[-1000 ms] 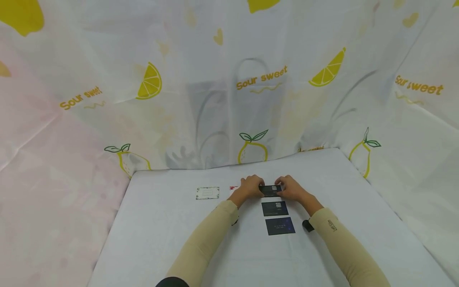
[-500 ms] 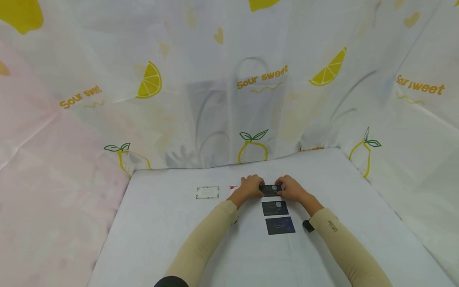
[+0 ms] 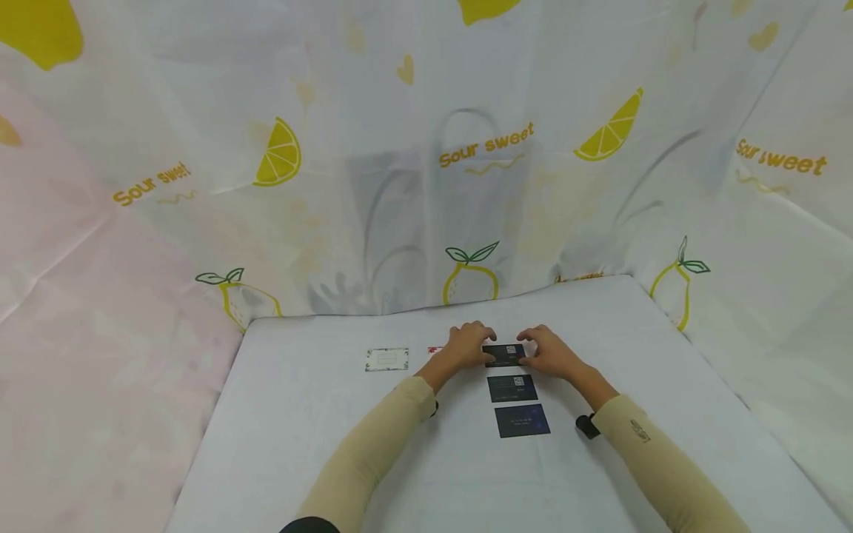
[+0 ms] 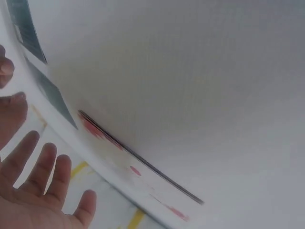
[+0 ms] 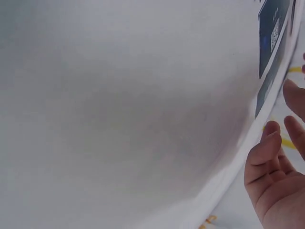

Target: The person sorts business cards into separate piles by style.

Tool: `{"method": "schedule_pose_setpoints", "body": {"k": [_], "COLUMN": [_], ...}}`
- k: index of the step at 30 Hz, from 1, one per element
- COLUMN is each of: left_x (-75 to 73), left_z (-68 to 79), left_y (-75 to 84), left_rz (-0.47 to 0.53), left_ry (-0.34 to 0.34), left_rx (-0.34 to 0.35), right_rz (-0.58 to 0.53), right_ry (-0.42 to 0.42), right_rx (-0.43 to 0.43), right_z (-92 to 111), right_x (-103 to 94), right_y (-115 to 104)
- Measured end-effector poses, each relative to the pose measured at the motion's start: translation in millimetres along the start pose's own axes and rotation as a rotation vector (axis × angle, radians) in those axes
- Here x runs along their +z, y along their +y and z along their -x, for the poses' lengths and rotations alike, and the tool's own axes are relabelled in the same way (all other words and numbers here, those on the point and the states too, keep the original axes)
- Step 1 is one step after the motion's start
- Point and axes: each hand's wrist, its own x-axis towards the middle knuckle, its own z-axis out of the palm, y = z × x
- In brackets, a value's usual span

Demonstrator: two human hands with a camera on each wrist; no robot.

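A dark card with a small white square code [image 3: 504, 355] lies flat at the far end of a column of dark cards. My left hand [image 3: 469, 346] hovers at its left edge, thumb and fingers bent and spread apart. At the right edge is my right hand [image 3: 550, 352], its fingers loosely curved, with a gap below them. In the wrist views, the left fingers [image 4: 61, 179] and the right fingers [image 5: 267, 145] appear raised over the surface and hold nothing. The middle dark card [image 3: 512, 388] and the nearest dark card [image 3: 523, 420] lie below in the column.
Left of the column lies a white card with a leafy border [image 3: 386, 359]. Between them, a white card with red marks [image 3: 435, 349] is partly hidden by my left hand; it appears in the left wrist view. The white table [image 3: 300, 444] meets a lemon-print curtain [image 3: 393, 215] behind.
Both hands have loosened from the far dark card and drawn slightly apart, the right hand shifting right. The cards keep their places.
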Motion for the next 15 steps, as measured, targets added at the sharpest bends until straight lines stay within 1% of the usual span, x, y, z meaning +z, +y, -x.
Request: {"method": "schedule_pose_setpoints", "body": {"k": [5,7,9,12,15], "left_x": [-3.2,-3.7,-3.6,-1.7,1.6], "left_z": [9.3,13.7,18.8,27.8,35.2], "left_y": [6.0,8.5,10.3,11.3,11.3], "left_rz": [-0.009,0.008,0.046,0.106,0.104], "left_ry": [0.027,0.044,0.054,0.039,0.017], "left_rx": [0.062,0.092,0.128,0.168,0.184], "right_rz": [-0.044,-0.058,-0.065,-0.064,-0.062], "right_ry": [-0.012,-0.014,-0.021,-0.041,-0.064], "right_rx": [-0.026,-0.025,-0.028,-0.029,-0.036], "right_z": [7,11,16,24,30], "right_x": [-1.6,-1.0,0.5,4.7,5.0], "right_y": [2,2,2,0,-2]}}
